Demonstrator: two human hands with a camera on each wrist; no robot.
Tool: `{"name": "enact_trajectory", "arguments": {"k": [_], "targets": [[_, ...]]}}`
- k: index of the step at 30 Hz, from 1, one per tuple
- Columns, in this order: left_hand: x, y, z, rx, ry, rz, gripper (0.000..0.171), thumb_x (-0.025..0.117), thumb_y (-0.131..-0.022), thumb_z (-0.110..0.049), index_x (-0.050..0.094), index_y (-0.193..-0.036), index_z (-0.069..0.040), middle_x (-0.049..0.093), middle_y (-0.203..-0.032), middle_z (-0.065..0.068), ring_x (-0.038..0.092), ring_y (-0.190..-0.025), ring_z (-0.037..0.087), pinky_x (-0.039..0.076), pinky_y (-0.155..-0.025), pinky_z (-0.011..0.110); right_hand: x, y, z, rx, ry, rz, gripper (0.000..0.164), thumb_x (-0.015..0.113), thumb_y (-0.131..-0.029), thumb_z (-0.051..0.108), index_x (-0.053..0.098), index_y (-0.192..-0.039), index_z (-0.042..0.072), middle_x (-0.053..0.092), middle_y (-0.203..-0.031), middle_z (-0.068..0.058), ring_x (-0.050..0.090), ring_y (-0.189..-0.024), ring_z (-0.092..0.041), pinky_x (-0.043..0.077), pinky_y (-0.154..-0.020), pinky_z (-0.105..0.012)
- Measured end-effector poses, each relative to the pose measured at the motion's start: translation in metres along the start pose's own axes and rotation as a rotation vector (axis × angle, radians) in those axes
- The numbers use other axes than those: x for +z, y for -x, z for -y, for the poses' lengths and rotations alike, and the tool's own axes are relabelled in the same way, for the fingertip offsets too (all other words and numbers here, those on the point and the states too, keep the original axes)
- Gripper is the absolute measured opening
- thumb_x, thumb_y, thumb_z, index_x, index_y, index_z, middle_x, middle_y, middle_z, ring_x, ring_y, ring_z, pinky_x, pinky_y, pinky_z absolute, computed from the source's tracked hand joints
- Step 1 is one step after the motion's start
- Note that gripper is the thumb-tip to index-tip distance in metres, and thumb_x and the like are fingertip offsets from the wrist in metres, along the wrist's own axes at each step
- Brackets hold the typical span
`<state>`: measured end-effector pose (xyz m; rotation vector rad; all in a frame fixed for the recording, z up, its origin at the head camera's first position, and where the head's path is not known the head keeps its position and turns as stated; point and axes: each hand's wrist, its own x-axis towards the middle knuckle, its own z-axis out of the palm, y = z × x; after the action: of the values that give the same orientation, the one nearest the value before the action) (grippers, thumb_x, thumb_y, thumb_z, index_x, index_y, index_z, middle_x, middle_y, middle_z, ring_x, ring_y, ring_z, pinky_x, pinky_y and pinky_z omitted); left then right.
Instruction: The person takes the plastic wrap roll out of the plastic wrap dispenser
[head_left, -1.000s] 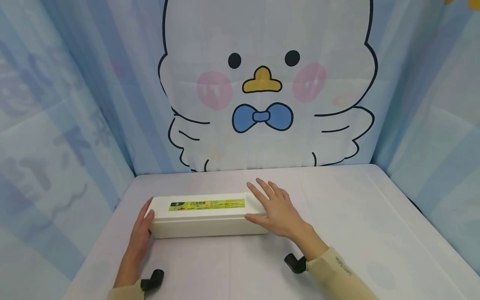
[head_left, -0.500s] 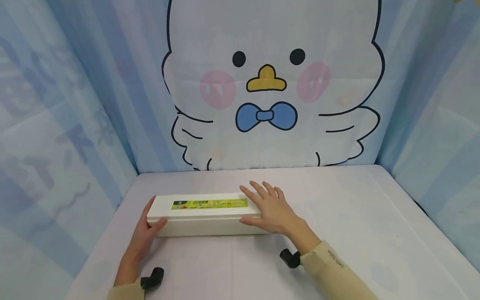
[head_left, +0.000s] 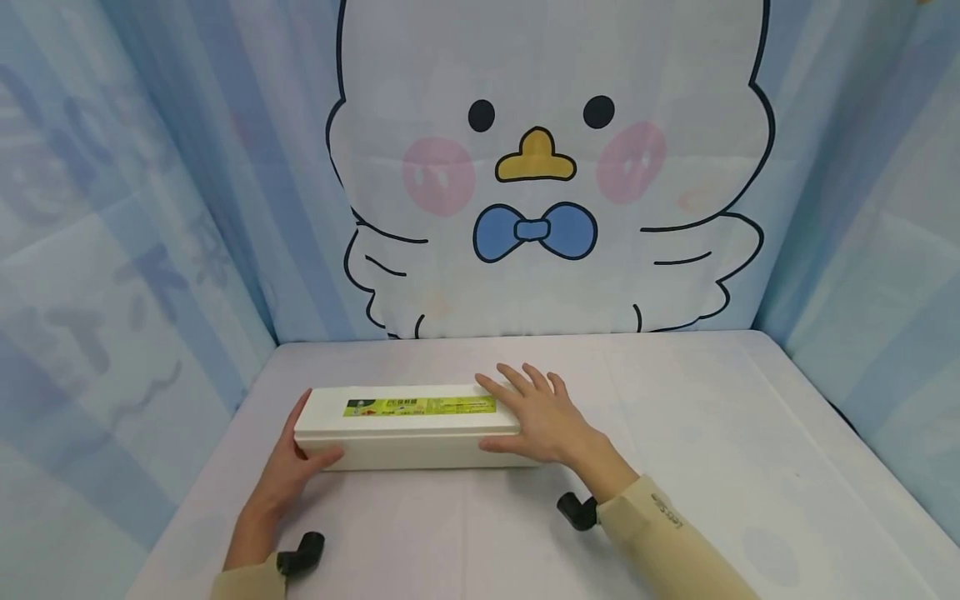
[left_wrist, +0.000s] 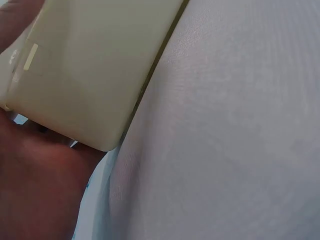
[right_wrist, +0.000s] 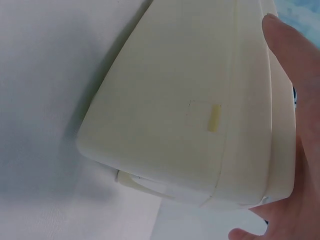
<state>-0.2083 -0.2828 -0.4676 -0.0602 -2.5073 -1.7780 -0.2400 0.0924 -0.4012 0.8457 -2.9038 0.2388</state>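
A long white plastic wrap box [head_left: 420, 452] with a yellow-green label [head_left: 420, 406] lies lengthwise across the table in the head view. My left hand [head_left: 283, 471] holds its left end, thumb on the front face and fingers round the far side, partly hidden. Over the right end lies my right hand [head_left: 551, 425], fingers spread and fairly straight, thumb along the front. In the right wrist view the thumb [right_wrist: 290, 45] reaches the lid edge. The box end [left_wrist: 95, 80] fills the left wrist view's upper left, close to the palm.
The table [head_left: 675, 450] wears a pale cloth. Behind it hangs a curtain [head_left: 532, 283] printed with a cartoon bird, and blue patterned curtains [head_left: 127, 292] stand at both sides. Black wrist cameras [head_left: 302, 553] sit at both cuffs.
My left thumb has come down from the box's left edge onto its front face. My right hand has slid slightly left over the right end.
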Motion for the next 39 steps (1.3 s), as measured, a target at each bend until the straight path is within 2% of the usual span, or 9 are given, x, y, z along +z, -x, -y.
{"name": "enact_trajectory", "arguments": {"k": [12,19,25,32,39], "targets": [[0.0005,0.0004,0.0013,0.011,-0.023,-0.011,0.107,0.078,-0.077,-0.022,0.001,-0.149,-0.037,0.015,-0.153,0.009,0.018,-0.136,0.033,0.014,-0.106,0.059,0.0038,-0.0046,0.0003,-0.004,0.04,0.026,0.084,0.046,-0.076,0.077,0.021,-0.147,0.04,0.025,-0.151,-0.003,0.025,-0.134,-0.033,0.018,-0.102,-0.059],[0.0005,-0.0001,0.0022,0.006,-0.027,-0.016,0.108,0.078,-0.077,-0.023,0.0,-0.149,-0.036,0.014,-0.154,0.009,0.019,-0.135,0.034,0.015,-0.105,0.059,0.0052,-0.0067,0.0009,-0.009,0.043,0.037,0.084,0.049,-0.076,0.076,0.021,-0.147,0.041,0.031,-0.148,-0.003,0.029,-0.131,-0.029,0.025,-0.1,-0.053],[0.0,-0.0016,0.0046,0.009,-0.046,-0.02,0.108,0.079,-0.076,-0.025,0.0,-0.149,-0.039,0.016,-0.153,0.008,0.022,-0.134,0.033,0.018,-0.104,0.059,0.0043,-0.0079,0.0018,-0.006,0.034,0.057,0.082,0.05,-0.076,0.074,0.021,-0.146,0.044,0.034,-0.146,-0.002,0.033,-0.128,-0.026,0.03,-0.099,-0.048],[-0.0005,-0.0031,0.0052,0.02,-0.049,-0.013,0.109,0.078,-0.076,-0.024,-0.001,-0.15,-0.032,0.015,-0.153,0.009,0.022,-0.134,0.033,0.018,-0.104,0.059,0.004,-0.0091,0.0009,-0.023,0.004,0.035,0.079,0.054,-0.077,0.071,0.026,-0.145,0.043,0.037,-0.142,-0.003,0.035,-0.125,-0.027,0.031,-0.097,-0.049],[0.0004,-0.0025,0.0039,0.031,-0.019,-0.008,0.107,0.077,-0.078,-0.018,-0.001,-0.15,-0.032,0.014,-0.154,0.011,0.024,-0.133,0.033,0.019,-0.104,0.058,0.0051,-0.009,-0.0003,-0.041,-0.015,0.015,0.077,0.054,-0.077,0.07,0.03,-0.145,0.041,0.039,-0.14,-0.004,0.035,-0.123,-0.027,0.03,-0.095,-0.048]]}}
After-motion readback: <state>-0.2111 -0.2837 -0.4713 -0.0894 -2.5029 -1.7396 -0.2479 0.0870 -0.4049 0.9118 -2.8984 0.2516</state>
